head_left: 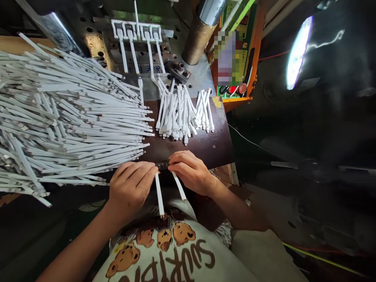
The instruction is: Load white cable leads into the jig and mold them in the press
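Note:
Just above my lap, a small dark metal block (162,166) is held between both hands. The fingers of my left hand (132,181) are closed on its left end, where one short white flat cable (159,194) hangs toward my shirt. At the other end, my right hand (190,169) pinches the block, and a second white flat cable (179,186) slants down from under its fingers. My fingertips hide how the cables join the block.
A big pile of white cables (88,113) fills the left side. Finished-looking cables with plugs (178,113) lie in a smaller heap ahead. A white plastic frame with hanging cables (136,31) rests on the metal press plate (199,78). A button box (233,92) stands right of a steel column (196,43).

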